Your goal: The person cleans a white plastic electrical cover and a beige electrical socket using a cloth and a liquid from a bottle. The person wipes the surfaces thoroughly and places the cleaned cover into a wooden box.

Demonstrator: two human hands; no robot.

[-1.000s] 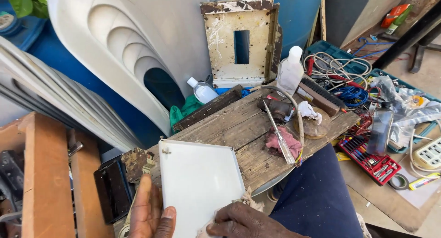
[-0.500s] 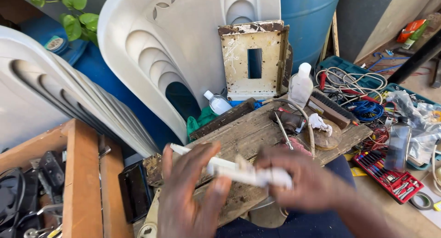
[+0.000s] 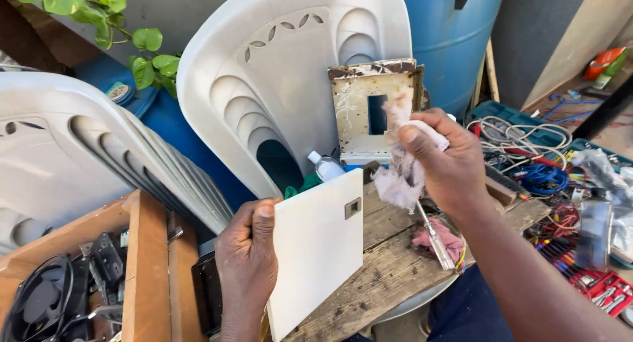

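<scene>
1. Left hand (image 3: 247,266) fingers clamped on white square panel (image 3: 316,249), held upright above wooden tabletop (image 3: 389,276).
2. Right hand (image 3: 448,164) fingers closed around pinkish rag (image 3: 401,177), just above panel's top corner.
3. Wiping step, seemingly; next calls for pressing rag flat against panel's face.

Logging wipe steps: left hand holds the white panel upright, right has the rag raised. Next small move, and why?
Probably bring the right hand down so the rag meets the white panel. The rag is bunched in the fingers and hangs just above the panel's top edge, apart from it, while the left hand grips the panel's left edge, face toward the camera.
</scene>
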